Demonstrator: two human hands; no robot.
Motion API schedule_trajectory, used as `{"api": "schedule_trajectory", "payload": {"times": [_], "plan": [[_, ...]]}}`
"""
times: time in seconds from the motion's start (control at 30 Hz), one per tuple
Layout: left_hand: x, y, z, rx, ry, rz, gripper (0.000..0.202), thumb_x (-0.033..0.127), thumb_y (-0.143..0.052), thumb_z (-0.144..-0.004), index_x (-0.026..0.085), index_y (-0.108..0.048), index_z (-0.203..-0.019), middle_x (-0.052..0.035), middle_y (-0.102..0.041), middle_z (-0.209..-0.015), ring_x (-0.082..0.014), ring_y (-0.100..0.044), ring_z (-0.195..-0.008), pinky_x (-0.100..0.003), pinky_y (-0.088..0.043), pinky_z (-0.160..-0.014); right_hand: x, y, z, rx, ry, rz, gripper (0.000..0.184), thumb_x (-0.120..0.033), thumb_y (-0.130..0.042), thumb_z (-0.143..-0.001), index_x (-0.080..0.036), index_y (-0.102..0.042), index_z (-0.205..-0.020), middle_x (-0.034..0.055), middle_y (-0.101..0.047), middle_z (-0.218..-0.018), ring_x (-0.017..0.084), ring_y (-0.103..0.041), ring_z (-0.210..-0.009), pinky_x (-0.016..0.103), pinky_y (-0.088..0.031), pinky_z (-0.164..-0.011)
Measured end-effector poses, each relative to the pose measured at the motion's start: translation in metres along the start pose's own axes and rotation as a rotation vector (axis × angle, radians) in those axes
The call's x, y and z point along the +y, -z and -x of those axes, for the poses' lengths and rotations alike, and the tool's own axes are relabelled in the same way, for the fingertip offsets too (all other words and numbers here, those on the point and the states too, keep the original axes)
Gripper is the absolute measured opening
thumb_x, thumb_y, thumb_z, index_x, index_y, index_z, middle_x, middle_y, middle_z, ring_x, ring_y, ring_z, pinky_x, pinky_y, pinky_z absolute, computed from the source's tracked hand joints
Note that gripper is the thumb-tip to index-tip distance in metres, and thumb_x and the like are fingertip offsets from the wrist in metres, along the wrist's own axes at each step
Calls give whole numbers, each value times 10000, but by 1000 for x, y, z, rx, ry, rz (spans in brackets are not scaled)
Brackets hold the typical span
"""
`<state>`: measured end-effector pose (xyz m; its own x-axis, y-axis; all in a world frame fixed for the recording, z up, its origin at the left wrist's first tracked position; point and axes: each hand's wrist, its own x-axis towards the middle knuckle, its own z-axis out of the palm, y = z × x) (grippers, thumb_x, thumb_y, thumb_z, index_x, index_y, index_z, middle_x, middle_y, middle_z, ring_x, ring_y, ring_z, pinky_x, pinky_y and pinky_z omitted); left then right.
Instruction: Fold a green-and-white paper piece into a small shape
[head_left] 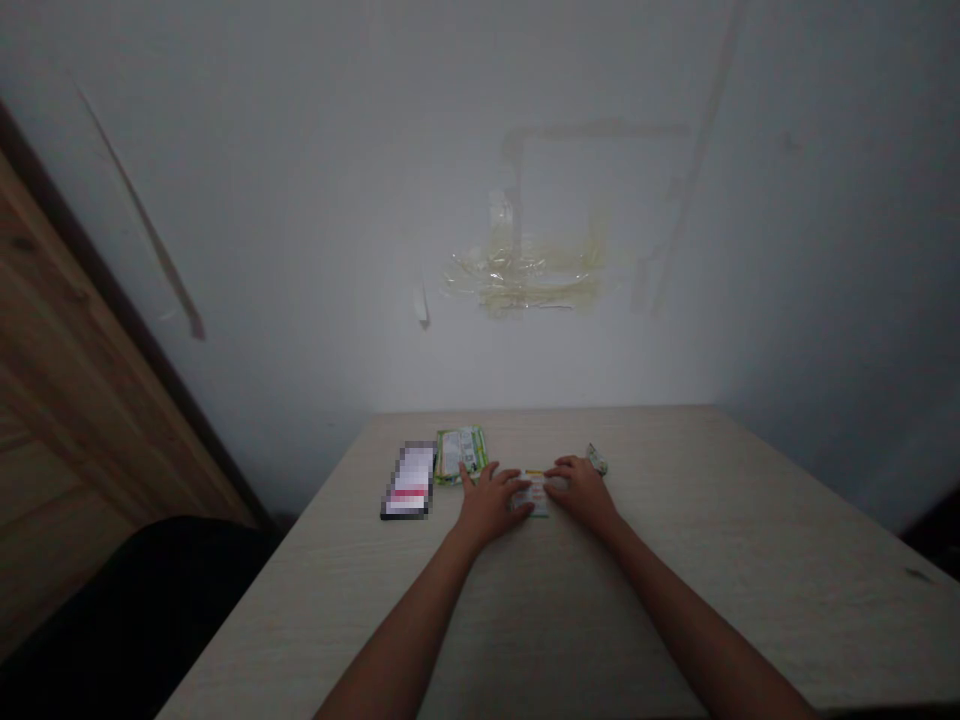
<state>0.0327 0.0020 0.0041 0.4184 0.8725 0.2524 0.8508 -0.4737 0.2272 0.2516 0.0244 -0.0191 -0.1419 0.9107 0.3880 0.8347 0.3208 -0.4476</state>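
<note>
Both my arms reach forward over a pale wooden table (675,560). My left hand (489,500) and my right hand (581,490) rest on a small white packet with orange and green print (536,492), one hand on each side of it, fingers curled and pressing on its edges. A small green wrapper piece (597,458) lies just beyond my right hand. A green and white sachet pack (460,453) lies just past my left hand.
A flat box or phone with a blurred white and pink face (409,481) lies left of the sachet pack. A grey wall with old tape marks (525,270) stands behind the table. A wooden panel (60,400) and a dark shape (127,600) are at left.
</note>
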Motion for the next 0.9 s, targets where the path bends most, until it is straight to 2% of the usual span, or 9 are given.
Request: {"api": "schedule_trajectory", "payload": {"times": [0.63, 0.9], "plan": [[-3, -3, 0, 0, -7, 0, 399, 585, -543, -835, 474, -567, -1218, 48, -556, -1378, -356, -327, -1364, -800, 75, -1018, 1, 15, 6, -166, 67, -18, 478, -403, -729, -708, -241, -687, -1156, 120, -563, -1293, 274, -496, -1201, 420, -352, -1060], [-4, -7, 0, 31, 2, 47, 390, 562, -581, -820, 455, -595, -1194, 51, -568, -1362, -355, -330, -1357, -766, 159, -1022, 5, 16, 11, -199, 111, -15, 589, -451, -759, -676, -230, -653, -1212, 148, -517, -1357, 302, -469, -1251, 455, -332, -1077]]}}
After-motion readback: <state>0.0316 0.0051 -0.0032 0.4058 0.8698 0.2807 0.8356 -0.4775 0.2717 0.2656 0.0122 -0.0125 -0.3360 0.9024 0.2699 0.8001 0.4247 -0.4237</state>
